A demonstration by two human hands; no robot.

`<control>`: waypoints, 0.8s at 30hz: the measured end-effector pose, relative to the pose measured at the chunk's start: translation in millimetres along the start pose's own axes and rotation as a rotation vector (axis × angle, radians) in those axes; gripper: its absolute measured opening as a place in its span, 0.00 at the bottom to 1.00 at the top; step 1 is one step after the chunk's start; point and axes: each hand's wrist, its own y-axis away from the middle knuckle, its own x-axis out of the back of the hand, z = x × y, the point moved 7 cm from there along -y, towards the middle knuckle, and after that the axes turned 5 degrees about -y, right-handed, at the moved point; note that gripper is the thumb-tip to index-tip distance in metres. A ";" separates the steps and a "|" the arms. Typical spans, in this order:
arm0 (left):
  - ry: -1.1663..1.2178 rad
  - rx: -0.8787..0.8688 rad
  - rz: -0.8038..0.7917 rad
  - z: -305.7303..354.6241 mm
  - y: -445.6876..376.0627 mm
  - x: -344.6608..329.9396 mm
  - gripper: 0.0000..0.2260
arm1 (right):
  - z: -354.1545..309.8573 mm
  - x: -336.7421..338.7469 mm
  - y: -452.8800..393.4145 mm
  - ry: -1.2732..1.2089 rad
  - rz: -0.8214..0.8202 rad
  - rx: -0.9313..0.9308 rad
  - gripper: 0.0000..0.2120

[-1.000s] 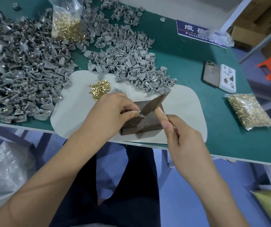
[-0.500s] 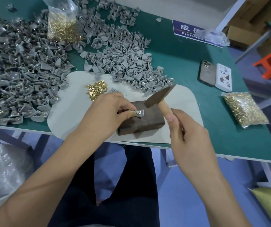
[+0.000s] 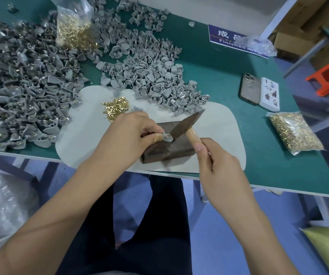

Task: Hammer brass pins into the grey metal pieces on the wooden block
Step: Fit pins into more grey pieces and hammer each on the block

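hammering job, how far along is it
Done: cannot tell which heaped pieces are pinned. In hand: the left hand pinches one grey piece on the wooden block; the right hand holds the hammer on it. Left: the loose brass pins and grey heaps suggest plenty.

Factory assembly bench — heaps of grey metal pieces (image 3: 20, 86), bagged brass pins (image 3: 295, 132), "Finished" area sign (image 3: 227, 39).

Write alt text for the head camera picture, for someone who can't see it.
A person's left hand pinches a grey piece on a wooden block while the right hand holds a hammer with its head down at the piece. Heaps of grey pieces, loose brass pins and two bags of pins lie on the green table.
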 end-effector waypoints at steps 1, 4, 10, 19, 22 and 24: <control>-0.008 -0.003 -0.002 0.6 0.0 0.3 0.05 | 0.1 5.3 -1.9 0.032 0.012 0.012 0.17; -0.028 -0.013 -0.006 2.2 -0.3 0.4 0.05 | -6.9 19.4 -1.7 -0.066 0.118 0.068 0.17; -0.048 -0.013 -0.017 3.8 2.0 -0.1 0.05 | -7.7 3.3 0.8 -0.011 -0.001 0.023 0.17; -0.041 -0.012 -0.045 5.2 1.9 -0.9 0.04 | -5.6 1.2 6.1 -0.043 -0.003 0.022 0.18; -0.046 -0.006 -0.051 5.0 2.0 -1.1 0.04 | -5.5 12.4 6.5 -0.101 0.108 0.057 0.16; -0.059 -0.003 -0.046 4.6 2.1 -0.4 0.05 | -11.1 12.4 9.5 -0.150 0.148 0.091 0.16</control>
